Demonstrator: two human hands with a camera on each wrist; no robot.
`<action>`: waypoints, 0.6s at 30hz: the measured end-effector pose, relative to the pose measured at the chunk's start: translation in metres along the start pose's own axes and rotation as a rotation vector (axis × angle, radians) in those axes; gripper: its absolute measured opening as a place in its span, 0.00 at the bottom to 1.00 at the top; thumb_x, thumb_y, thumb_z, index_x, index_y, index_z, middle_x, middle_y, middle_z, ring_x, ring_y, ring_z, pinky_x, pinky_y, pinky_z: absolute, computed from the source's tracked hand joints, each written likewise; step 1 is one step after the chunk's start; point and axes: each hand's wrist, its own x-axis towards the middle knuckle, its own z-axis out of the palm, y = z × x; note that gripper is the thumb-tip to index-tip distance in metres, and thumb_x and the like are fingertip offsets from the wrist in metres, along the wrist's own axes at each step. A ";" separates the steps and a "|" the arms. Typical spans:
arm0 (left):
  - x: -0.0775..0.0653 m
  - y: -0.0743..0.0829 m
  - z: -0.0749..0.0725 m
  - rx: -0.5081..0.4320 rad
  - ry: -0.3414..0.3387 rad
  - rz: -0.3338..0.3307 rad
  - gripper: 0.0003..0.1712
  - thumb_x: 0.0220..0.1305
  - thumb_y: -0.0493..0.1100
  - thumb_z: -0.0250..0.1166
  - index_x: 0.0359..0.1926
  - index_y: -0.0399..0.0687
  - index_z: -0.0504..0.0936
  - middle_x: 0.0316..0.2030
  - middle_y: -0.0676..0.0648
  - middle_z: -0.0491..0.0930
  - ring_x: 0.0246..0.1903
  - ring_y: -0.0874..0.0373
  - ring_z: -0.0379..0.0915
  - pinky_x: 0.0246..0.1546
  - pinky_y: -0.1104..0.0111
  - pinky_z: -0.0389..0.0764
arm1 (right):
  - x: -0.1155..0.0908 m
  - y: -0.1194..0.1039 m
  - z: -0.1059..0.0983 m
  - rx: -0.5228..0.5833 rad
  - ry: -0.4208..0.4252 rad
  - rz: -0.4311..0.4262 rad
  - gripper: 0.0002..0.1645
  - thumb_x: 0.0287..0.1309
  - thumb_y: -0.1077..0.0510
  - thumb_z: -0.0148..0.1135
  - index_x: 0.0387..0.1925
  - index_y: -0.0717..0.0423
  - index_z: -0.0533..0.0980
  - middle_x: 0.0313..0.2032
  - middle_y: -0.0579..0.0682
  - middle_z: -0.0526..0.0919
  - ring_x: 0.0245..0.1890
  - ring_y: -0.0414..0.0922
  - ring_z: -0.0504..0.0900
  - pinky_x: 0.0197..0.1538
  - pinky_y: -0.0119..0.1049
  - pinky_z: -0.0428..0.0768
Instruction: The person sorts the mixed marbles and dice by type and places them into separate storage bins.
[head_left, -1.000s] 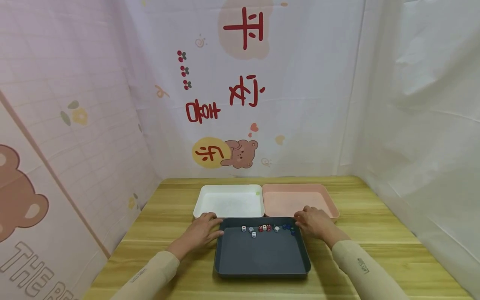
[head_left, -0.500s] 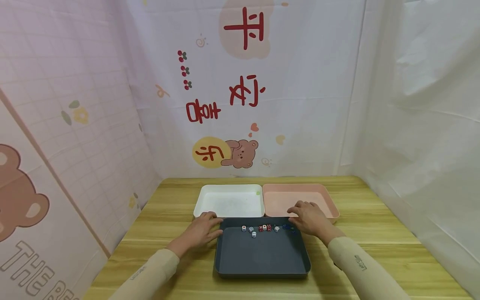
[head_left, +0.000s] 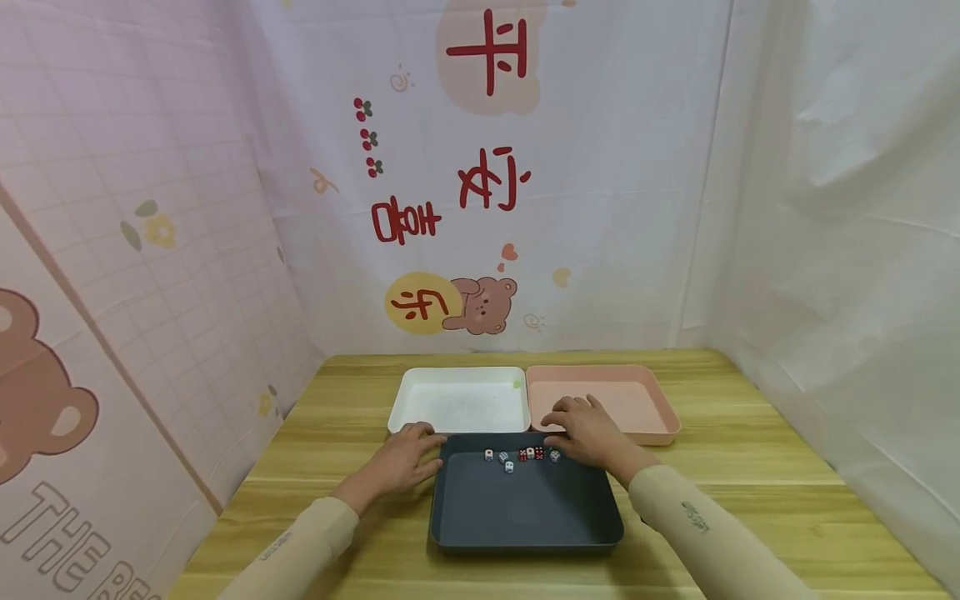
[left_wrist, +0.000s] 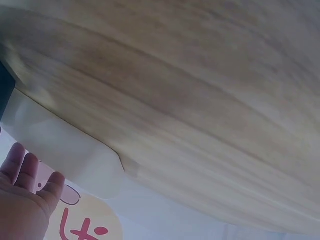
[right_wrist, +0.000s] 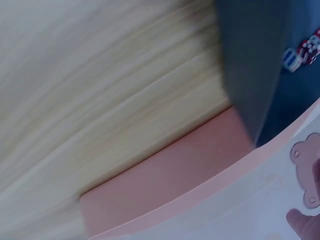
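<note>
A dark grey tray (head_left: 525, 517) lies on the table with small dice along its far side, white ones (head_left: 489, 455) to the left and red ones (head_left: 538, 453) in the middle. My left hand (head_left: 401, 460) rests at the tray's left rim, fingers extended and holding nothing; the left wrist view shows its spread fingers (left_wrist: 52, 187). Over the tray's far right corner is my right hand (head_left: 592, 437), fingers loosely bent, fingertips close to a white die (head_left: 555, 456). It covers the corner where blue dice lay. Only its fingertips (right_wrist: 300, 222) enter the right wrist view.
Behind the grey tray stand a white tray (head_left: 461, 408) on the left and a pink tray (head_left: 607, 400) on the right, side by side. The wood-grain table (head_left: 750, 500) is enclosed by printed cloth walls (head_left: 615, 208).
My right hand has moved left from the tray's right rim to above its far right corner, now hiding the blue dice. The left hand stays at the left rim.
</note>
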 end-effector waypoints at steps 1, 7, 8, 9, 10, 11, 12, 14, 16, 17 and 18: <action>0.000 0.000 0.000 0.001 0.000 -0.001 0.23 0.70 0.47 0.62 0.62 0.43 0.78 0.55 0.39 0.72 0.57 0.41 0.68 0.55 0.46 0.71 | 0.002 -0.004 0.001 0.011 -0.002 0.002 0.17 0.60 0.45 0.69 0.48 0.46 0.84 0.52 0.55 0.79 0.57 0.57 0.75 0.64 0.68 0.59; -0.002 -0.002 0.001 -0.008 0.007 0.001 0.23 0.71 0.47 0.62 0.63 0.43 0.77 0.56 0.38 0.72 0.58 0.41 0.67 0.57 0.46 0.69 | 0.010 -0.030 0.004 0.132 -0.002 0.060 0.15 0.58 0.47 0.71 0.45 0.46 0.85 0.59 0.59 0.76 0.65 0.59 0.68 0.66 0.71 0.51; -0.002 -0.002 0.001 -0.009 0.009 0.002 0.23 0.71 0.47 0.61 0.63 0.43 0.77 0.56 0.39 0.72 0.58 0.41 0.67 0.57 0.46 0.69 | 0.012 -0.034 0.005 0.149 -0.008 0.078 0.15 0.57 0.46 0.71 0.45 0.46 0.85 0.60 0.58 0.76 0.66 0.59 0.67 0.66 0.71 0.51; -0.002 -0.002 0.001 -0.009 0.012 0.005 0.23 0.71 0.47 0.61 0.63 0.43 0.77 0.56 0.39 0.72 0.58 0.41 0.67 0.57 0.46 0.69 | 0.013 -0.038 0.007 0.167 -0.019 0.098 0.16 0.57 0.46 0.71 0.45 0.46 0.85 0.60 0.59 0.75 0.66 0.59 0.67 0.66 0.71 0.50; -0.002 -0.003 0.001 -0.010 0.014 0.006 0.23 0.71 0.47 0.61 0.63 0.43 0.77 0.56 0.39 0.72 0.58 0.41 0.67 0.57 0.46 0.69 | 0.014 -0.042 0.009 0.177 -0.032 0.117 0.16 0.57 0.45 0.71 0.45 0.45 0.85 0.61 0.58 0.75 0.67 0.59 0.66 0.66 0.71 0.50; -0.002 -0.003 0.001 -0.011 0.016 0.008 0.23 0.71 0.47 0.61 0.63 0.43 0.77 0.56 0.39 0.72 0.58 0.41 0.67 0.57 0.46 0.69 | 0.015 -0.045 0.011 0.179 -0.047 0.134 0.16 0.57 0.45 0.71 0.46 0.44 0.85 0.62 0.58 0.74 0.68 0.59 0.65 0.67 0.71 0.49; -0.003 -0.003 0.001 -0.011 0.016 0.009 0.23 0.71 0.47 0.61 0.63 0.43 0.77 0.56 0.39 0.72 0.58 0.41 0.67 0.57 0.46 0.69 | 0.016 -0.049 0.013 0.176 -0.058 0.146 0.16 0.57 0.44 0.71 0.46 0.44 0.85 0.62 0.58 0.73 0.68 0.59 0.64 0.66 0.71 0.49; -0.003 -0.003 0.001 -0.013 0.015 0.011 0.23 0.71 0.48 0.61 0.63 0.43 0.77 0.57 0.39 0.72 0.58 0.41 0.67 0.57 0.46 0.69 | 0.017 -0.054 0.017 0.148 -0.080 0.169 0.16 0.57 0.43 0.71 0.46 0.42 0.85 0.64 0.57 0.72 0.69 0.59 0.62 0.67 0.70 0.48; -0.004 -0.003 0.000 -0.015 0.015 0.011 0.23 0.71 0.48 0.61 0.63 0.44 0.77 0.57 0.39 0.72 0.58 0.41 0.67 0.57 0.46 0.69 | 0.017 -0.057 0.021 0.118 -0.093 0.187 0.16 0.56 0.43 0.71 0.45 0.41 0.85 0.65 0.57 0.71 0.71 0.59 0.60 0.67 0.70 0.48; -0.004 -0.003 0.000 -0.017 0.015 0.011 0.24 0.71 0.48 0.61 0.63 0.44 0.77 0.57 0.39 0.72 0.59 0.41 0.67 0.58 0.46 0.69 | 0.017 -0.059 0.023 0.103 -0.096 0.193 0.16 0.56 0.43 0.71 0.45 0.42 0.85 0.65 0.58 0.71 0.71 0.59 0.59 0.67 0.70 0.48; -0.004 -0.003 0.000 -0.018 0.014 0.011 0.24 0.71 0.48 0.61 0.63 0.44 0.77 0.57 0.39 0.72 0.59 0.41 0.67 0.58 0.46 0.69 | 0.018 -0.060 0.024 0.086 -0.100 0.198 0.16 0.55 0.43 0.72 0.44 0.41 0.86 0.65 0.58 0.71 0.71 0.59 0.59 0.67 0.70 0.48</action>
